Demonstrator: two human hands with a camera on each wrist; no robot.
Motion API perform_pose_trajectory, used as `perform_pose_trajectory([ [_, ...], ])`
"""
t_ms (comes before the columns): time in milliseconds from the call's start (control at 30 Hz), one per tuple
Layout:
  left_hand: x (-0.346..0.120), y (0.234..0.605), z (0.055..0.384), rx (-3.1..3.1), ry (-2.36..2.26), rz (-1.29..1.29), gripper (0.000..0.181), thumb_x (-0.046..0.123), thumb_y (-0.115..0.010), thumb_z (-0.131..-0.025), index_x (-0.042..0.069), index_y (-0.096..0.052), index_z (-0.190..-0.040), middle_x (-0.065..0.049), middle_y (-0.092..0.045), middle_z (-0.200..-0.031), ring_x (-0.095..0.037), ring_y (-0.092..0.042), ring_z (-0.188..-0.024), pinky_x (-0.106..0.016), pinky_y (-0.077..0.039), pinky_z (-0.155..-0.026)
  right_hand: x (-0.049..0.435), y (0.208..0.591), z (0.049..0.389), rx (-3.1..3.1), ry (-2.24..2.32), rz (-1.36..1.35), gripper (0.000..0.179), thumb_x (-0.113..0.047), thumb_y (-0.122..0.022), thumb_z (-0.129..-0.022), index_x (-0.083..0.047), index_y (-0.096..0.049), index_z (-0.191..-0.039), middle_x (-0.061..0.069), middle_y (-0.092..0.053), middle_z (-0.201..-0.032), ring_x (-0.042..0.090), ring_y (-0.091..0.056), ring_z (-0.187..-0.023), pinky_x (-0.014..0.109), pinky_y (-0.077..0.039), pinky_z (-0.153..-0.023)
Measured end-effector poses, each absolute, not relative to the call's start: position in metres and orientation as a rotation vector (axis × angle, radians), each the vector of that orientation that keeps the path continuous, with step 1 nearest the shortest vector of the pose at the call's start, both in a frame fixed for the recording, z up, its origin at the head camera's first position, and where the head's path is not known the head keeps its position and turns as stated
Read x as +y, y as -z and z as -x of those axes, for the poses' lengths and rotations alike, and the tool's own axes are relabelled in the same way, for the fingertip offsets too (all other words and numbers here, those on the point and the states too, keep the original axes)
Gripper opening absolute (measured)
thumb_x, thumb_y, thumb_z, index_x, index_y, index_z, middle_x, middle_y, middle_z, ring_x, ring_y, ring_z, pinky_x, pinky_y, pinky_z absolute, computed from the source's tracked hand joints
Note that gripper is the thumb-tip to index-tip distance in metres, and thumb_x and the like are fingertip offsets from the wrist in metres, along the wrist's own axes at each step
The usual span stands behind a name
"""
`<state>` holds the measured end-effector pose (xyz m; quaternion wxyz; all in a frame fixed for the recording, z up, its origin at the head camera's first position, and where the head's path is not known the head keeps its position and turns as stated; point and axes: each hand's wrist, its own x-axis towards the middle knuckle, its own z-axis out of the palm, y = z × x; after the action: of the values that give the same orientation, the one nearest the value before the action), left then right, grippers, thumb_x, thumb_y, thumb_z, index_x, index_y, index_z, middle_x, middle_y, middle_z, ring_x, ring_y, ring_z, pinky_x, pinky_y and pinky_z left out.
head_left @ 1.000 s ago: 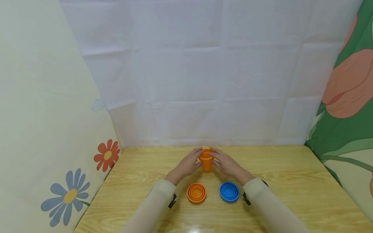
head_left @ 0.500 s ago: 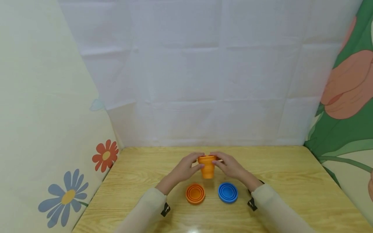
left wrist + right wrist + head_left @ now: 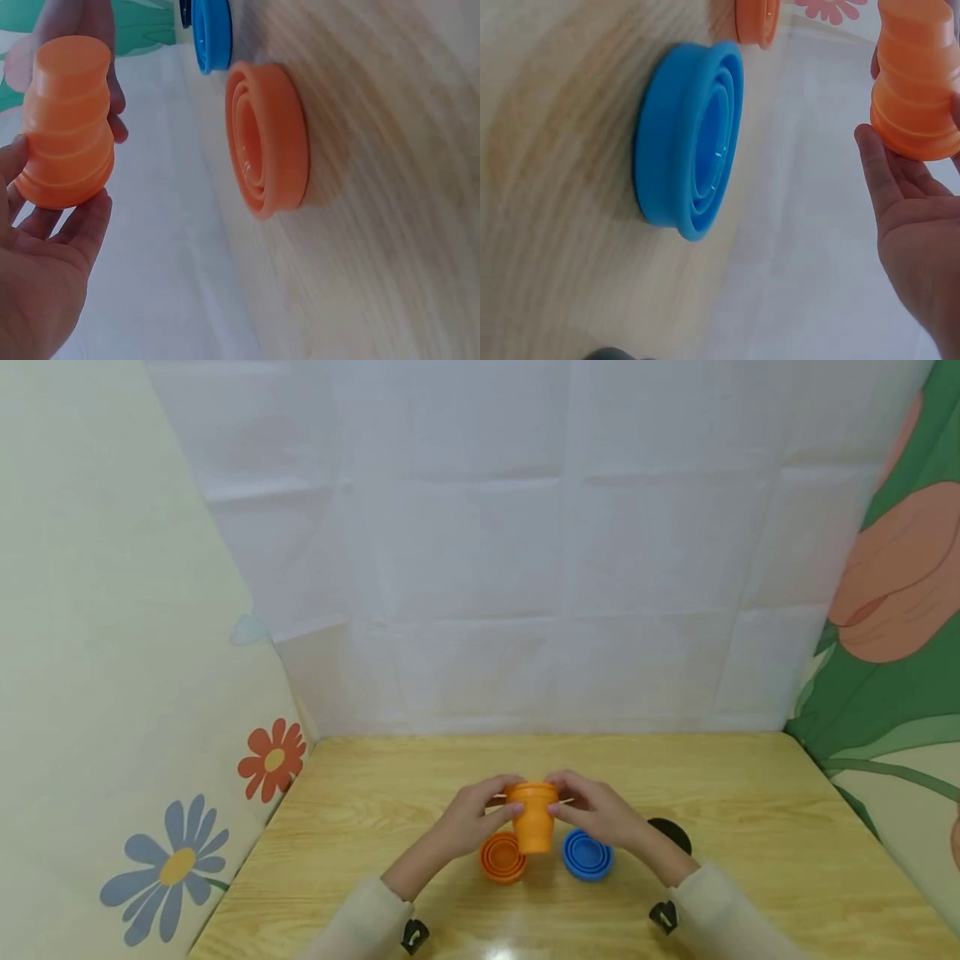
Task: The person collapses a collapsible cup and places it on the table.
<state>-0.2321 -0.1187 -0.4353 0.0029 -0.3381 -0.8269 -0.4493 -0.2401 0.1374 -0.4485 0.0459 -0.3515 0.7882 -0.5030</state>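
An orange collapsible cup (image 3: 534,818), pulled out to its full ribbed height, is held up between both hands over the table. My left hand (image 3: 465,817) grips its left side near the rim, thumb in front. On the opposite side my right hand (image 3: 600,812) grips it likewise; the right wrist view also shows this hand's fingers (image 3: 881,169) at the rim. Behind and below the raised cup, a flattened orange collapsible cup (image 3: 289,142) lies on the table, partly covered in the head view. A flattened blue collapsible cup (image 3: 664,142) lies to its right.
The wooden table (image 3: 375,777) meets a white cloth backdrop (image 3: 465,568) at its far edge. Painted flower panels flank it at left and right. A dark round thing (image 3: 670,835) shows beside the right wrist, partly hidden.
Both hands have brought the tall orange cup nearer and off the far part of the table, tipping its opening away so that its side now shows. The flattened cups have stayed put.
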Motion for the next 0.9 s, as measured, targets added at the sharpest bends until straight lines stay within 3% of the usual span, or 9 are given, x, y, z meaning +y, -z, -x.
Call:
perform_pose_trajectory([
  [200, -0.117, 0.439, 0.219, -2.573, 1.424, 1.025, 0.036, 0.023, -0.063, -0.101, 0.005, -0.062, -0.132, -0.011, -0.066, -0.131, -0.026, -0.064, -0.118, -0.042, -0.054, -0.101, 0.138, 0.453, 0.23, 2.46, 1.541, 1.118, 0.028, -0.023, -0.06, -0.104, -0.01, -0.06, -0.128, 0.006, -0.07, -0.118, 0.023, -0.069, -0.106, 0.03, -0.059, -0.089],
  [533, -0.114, 0.441, 0.204, -2.562, 1.552, 0.987, 0.029, 0.017, -0.065, -0.1, 0.0, -0.068, -0.124, -0.016, -0.072, -0.115, -0.028, -0.072, -0.098, -0.024, -0.059, -0.082, 0.139, 0.461, 0.215, 2.471, 1.537, 1.174, 0.024, -0.019, -0.061, -0.103, -0.009, -0.061, -0.124, 0.006, -0.072, -0.11, 0.012, -0.069, -0.096, 0.027, -0.06, -0.084],
  [900, -0.113, 0.443, 0.191, -2.528, 1.676, 1.008, 0.029, 0.015, -0.068, -0.099, -0.002, -0.068, -0.121, -0.017, -0.073, -0.112, -0.022, -0.073, -0.095, -0.025, -0.06, -0.078, 0.14, 0.461, 0.203, 2.487, 1.552, 1.271, 0.017, -0.013, -0.062, -0.102, -0.011, -0.063, -0.119, 0.003, -0.07, -0.105, 0.006, -0.067, -0.087, 0.028, -0.061, -0.077],
])
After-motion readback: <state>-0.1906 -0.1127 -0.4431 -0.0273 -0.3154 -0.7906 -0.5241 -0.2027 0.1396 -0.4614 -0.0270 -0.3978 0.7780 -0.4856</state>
